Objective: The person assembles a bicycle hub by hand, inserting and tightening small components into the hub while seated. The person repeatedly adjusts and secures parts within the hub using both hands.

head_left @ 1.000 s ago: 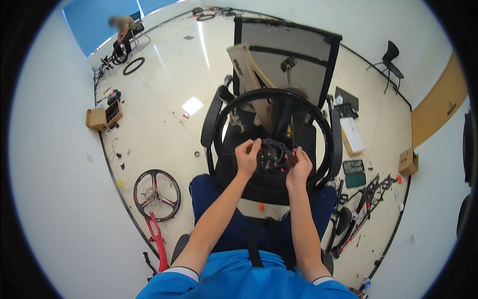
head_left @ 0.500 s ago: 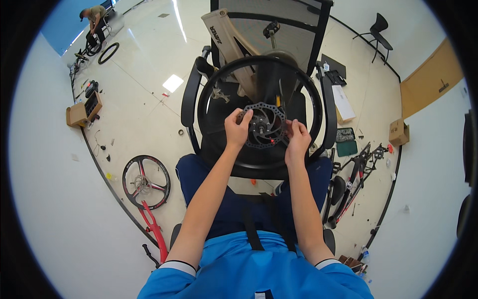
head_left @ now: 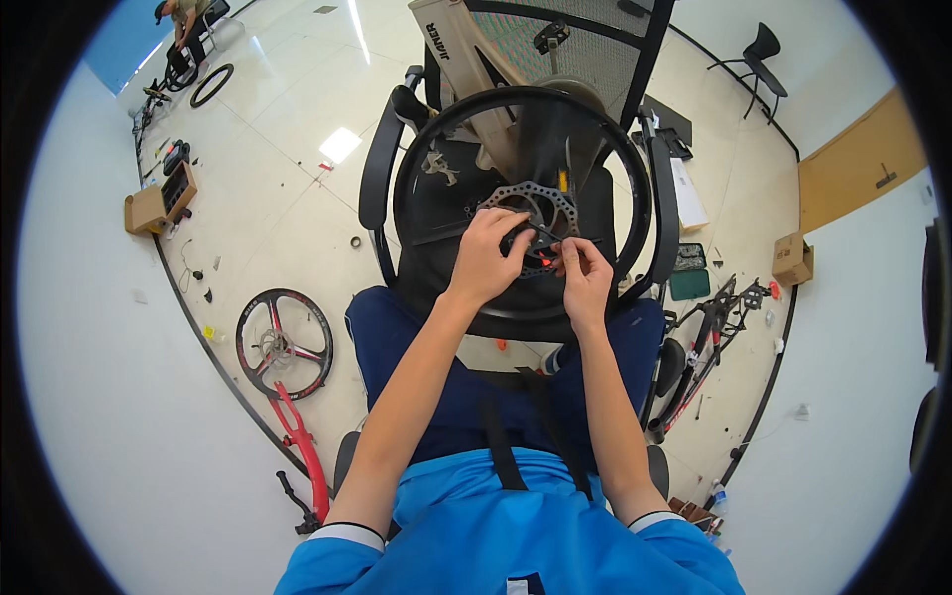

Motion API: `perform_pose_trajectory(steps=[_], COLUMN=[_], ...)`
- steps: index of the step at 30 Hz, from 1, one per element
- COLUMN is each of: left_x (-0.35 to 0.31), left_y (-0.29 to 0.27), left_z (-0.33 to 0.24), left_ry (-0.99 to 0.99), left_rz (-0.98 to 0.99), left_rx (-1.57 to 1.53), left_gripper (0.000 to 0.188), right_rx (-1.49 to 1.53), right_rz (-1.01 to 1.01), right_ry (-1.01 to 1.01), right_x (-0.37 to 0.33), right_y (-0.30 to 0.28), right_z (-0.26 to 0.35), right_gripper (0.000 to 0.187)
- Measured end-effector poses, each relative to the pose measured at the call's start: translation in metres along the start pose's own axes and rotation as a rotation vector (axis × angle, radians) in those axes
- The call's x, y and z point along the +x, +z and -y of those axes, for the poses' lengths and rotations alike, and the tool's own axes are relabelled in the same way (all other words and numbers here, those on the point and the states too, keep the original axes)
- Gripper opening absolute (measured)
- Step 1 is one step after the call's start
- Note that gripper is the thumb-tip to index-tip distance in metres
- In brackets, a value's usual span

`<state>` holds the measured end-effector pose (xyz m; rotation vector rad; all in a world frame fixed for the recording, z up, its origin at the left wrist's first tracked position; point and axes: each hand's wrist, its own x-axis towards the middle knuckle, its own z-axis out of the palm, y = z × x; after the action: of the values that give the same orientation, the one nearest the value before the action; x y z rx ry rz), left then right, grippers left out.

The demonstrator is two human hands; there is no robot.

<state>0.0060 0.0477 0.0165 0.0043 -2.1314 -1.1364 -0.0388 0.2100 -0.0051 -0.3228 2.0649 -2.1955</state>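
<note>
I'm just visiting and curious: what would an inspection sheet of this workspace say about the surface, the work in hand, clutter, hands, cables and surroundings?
Surface: black office chair seat, also bearing a tan bike frame.
Work in hand: black wheel with brake disc, lying over the seat.
Clutter: three-spoke wheel and red fork on the floor at left; dark bike frame and open green case at right.
Hands: left hand and right hand meet over the disc, a thin dark piece between them, too small to identify.
Cables: thin cord, left floor.
Surroundings: white walls, door, black chair, another person at upper left.
</note>
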Motion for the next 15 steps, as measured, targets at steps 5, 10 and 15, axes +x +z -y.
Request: perform_pose_trajectory(steps=[5, 10, 15], left_x=[0.007, 0.011, 0.012], left_y=[0.001, 0.001, 0.0], left_z=[0.013, 0.012, 0.014], left_ry=[0.052, 0.108, 0.119], left_rz=[0.053, 0.055, 0.028], left_rx=[0.037, 0.053, 0.09], left_gripper=[0.015, 0.012, 0.012], right_rx=[0.03, 0.033, 0.042], right_rz=[-0.01, -0.002, -0.021], right_ry=[-0.002, -0.013, -0.02], right_x=[0.001, 0.003, 0.003], right_y=[0.003, 0.002, 0.006], right_z=[-0.005, -0.004, -0.005], right_gripper=[0.02, 0.02, 0.018])
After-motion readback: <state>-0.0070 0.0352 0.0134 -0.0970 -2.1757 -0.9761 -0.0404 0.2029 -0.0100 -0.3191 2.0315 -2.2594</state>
